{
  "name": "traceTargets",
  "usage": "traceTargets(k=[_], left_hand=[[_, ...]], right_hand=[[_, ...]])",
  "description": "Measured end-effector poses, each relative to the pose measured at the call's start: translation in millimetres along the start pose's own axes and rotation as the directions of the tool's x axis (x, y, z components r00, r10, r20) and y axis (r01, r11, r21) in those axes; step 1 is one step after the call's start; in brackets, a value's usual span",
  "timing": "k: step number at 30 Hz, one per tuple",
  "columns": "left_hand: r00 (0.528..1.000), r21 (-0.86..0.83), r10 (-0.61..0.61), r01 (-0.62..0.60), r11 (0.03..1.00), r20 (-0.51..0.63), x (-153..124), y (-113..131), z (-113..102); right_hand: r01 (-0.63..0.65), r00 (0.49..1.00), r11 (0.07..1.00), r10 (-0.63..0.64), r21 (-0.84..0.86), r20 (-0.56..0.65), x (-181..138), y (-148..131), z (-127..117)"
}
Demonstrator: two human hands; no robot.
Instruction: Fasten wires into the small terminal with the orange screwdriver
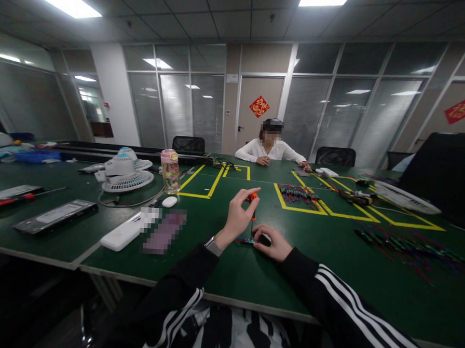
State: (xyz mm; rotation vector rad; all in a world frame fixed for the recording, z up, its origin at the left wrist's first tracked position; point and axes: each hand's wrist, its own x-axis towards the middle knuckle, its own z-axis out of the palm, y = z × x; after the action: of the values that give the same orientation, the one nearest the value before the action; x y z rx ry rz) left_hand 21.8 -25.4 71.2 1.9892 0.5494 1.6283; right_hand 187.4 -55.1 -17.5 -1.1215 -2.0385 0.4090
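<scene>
My left hand (239, 216) is closed around the orange and black handle of a screwdriver (254, 210), which stands upright with its shaft pointing down. The tip of the shaft meets a small green circuit board (247, 241) lying on the green table (196, 265). With its fingertips, my right hand (271, 242) grips the right end of that board and presses it to the table top. Any screw under the tip is too small to make out.
Bundles of wired boards (299, 196) lie ahead in yellow tape outlines, with more wired boards (400, 247) at right. Leftward are a white power bank (124, 233), a bottle (171, 172), a fan (127, 173) and a hard drive (56, 216). Across the table sits a person (270, 149).
</scene>
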Motion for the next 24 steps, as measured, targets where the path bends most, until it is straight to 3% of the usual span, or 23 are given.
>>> traceTargets(k=[3,8,14,21,24], left_hand=[[1.0,0.055,0.02,-0.02,0.998,-0.011,-0.6,0.6,-0.5],[0.998,-0.065,-0.01,0.014,0.998,0.057,-0.2,-0.9,-0.9],[0.999,0.04,0.027,-0.026,0.999,-0.025,-0.4,-0.9,-1.4],[0.998,-0.039,0.018,-0.016,0.999,0.061,0.1,-1.3,-0.6],[1.0,-0.005,0.015,-0.015,1.0,0.019,-0.1,-3.0,-0.3]], right_hand=[[0.008,1.0,1.0,-0.008,0.0,-0.004,0.0,1.8,0.6],[0.001,1.0,1.0,-0.001,0.01,0.003,0.0,0.1,-0.2],[-0.001,1.0,1.0,0.001,0.007,-0.002,0.1,-2.5,-0.8],[-0.005,1.0,1.0,0.005,0.013,-0.004,0.5,-1.3,0.0],[-0.011,1.0,1.0,0.011,0.015,-0.005,0.2,-0.5,0.5]])
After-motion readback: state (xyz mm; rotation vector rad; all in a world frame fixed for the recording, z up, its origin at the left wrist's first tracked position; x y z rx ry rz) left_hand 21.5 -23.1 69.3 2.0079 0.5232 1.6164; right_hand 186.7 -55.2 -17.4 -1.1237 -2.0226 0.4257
